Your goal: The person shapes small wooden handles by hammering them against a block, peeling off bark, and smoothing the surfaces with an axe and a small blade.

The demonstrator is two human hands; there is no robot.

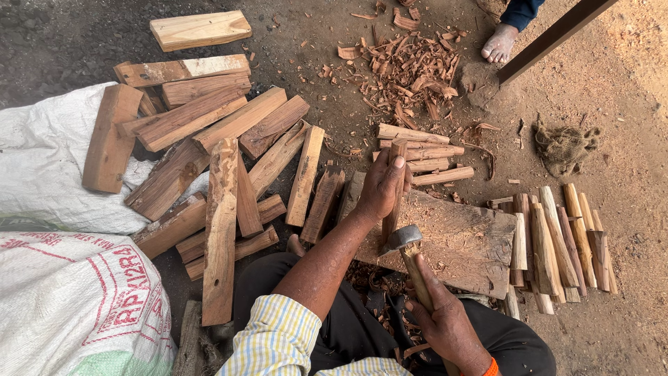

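Head view: left hand point(381, 189) closes its grip around an upright reddish wood stick point(394, 191) standing on a rough, flat chopping block point(463, 244). Right hand point(445, 320) grips tight a wooden-handled hatchet point(407, 244), blade touching the stick. Split sticks point(557, 240) lie right, coarse planks point(223, 160) left, curled shavings point(410, 73) beyond.

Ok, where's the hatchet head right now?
In the head view, the hatchet is low centre, held in the right hand, its head against the upright stick the left hand steadies on the chopping block.
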